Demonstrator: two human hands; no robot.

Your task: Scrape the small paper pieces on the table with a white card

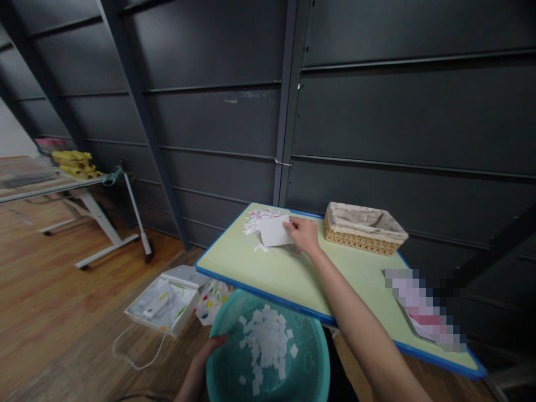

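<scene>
My right hand (304, 232) pinches a white card (274, 232) by its right edge, above the yellow-green tabletop (268, 273). Behind and left of the card lies a pile of white paper scraps with pinkish-red marks (254, 222); the card hides part of it. My left hand (214, 344) grips the left rim of a teal plastic basket (325, 352), thumb inside, other fingers mostly hidden. Many small white paper pieces (268, 338) lie in the basket, which is held just below the table's front edge.
A woven basket with a cloth lining (362, 237) stands at the table's back right. Near the right corner lies a partly pixelated flat object (422, 312). An open white box (163, 304) with a cord sits on the floor, left. Farther left are a broom (136, 204) and another table (42, 187).
</scene>
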